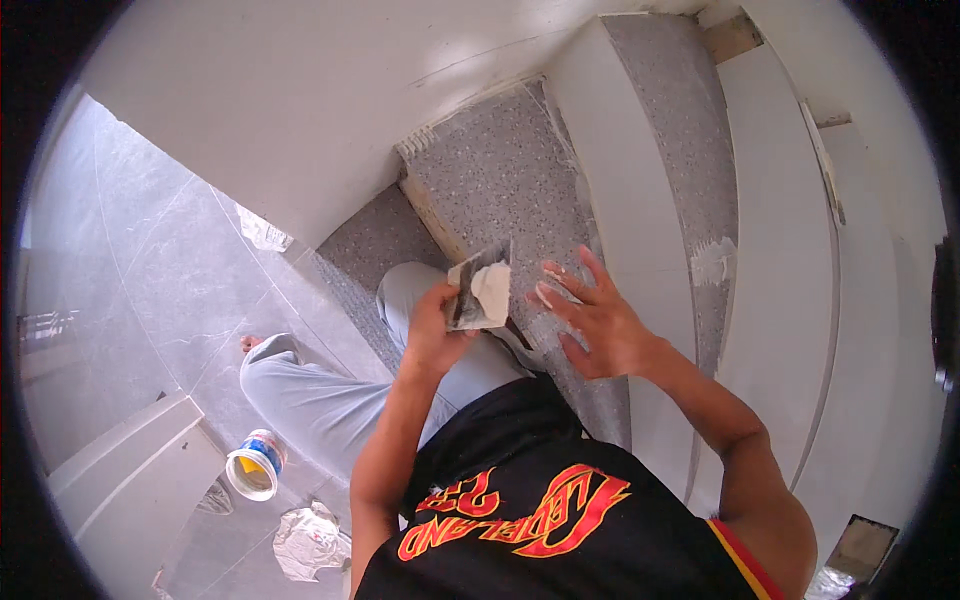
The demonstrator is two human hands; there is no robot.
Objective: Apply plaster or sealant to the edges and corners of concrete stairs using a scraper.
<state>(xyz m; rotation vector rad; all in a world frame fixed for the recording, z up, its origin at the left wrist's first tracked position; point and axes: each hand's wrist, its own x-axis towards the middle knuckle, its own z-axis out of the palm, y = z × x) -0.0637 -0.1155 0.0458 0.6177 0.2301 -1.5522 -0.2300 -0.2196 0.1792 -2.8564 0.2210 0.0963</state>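
My left hand (434,332) is closed on the edge of a small flat rectangular board (465,308), held tilted over my lap. A thick dab of white paste (491,288) sits on its face. To the right of the board, and apart from it, my right hand (608,322) has its fingers spread, with white smears on the fingertips. I see no tool in it. Beneath both hands lies a speckled grey stair tread (500,165).
White risers (640,170) and more treads climb to the right. A white wall (300,110) stands ahead. On the grey tiled floor (130,290), lower left, are a white and blue bucket (240,480) with something yellow inside and a crumpled white sheet (308,540).
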